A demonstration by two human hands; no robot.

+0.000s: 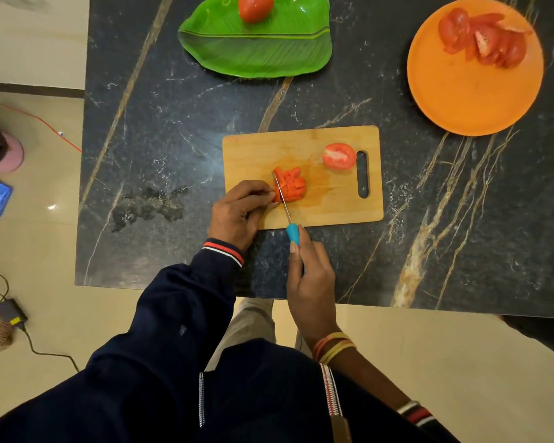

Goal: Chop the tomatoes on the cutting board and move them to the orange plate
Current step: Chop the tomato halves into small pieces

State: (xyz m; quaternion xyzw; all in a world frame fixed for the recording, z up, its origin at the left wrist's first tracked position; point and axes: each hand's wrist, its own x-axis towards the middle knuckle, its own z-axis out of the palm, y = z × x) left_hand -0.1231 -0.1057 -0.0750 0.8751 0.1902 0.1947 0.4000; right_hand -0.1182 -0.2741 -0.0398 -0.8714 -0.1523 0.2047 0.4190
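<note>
Dark navy sleeves (186, 314) fill the bottom of the view, the left cuff striped red and white. From them 2 hands reach over the near edge of a black marble table (160, 129).

The right hand (311, 282) is curled around the blue handle of a knife (287, 212), with the thumb lying along the top of the handle. The blade runs away from the person, its edge down through the left side of a cluster of tomato pieces (290, 185). The left hand (237, 212) has its fingers bent and drawn together, fingertips pressed against the left end of that cluster, just beside the blade.

These pieces lie on a wooden cutting board (333, 206), toward its left and middle. A tomato half (339, 156) rests cut face up near the board's handle slot on the right, well apart from the knife.

At the far right, an orange plate (467, 100) holds a heap of tomato wedges (486, 38) on its far part. At the far middle, 1 whole tomato (256, 8) sits on a green leaf-shaped plate (256, 55).

Coloured thread bands (331, 346) circle the right wrist.
</note>
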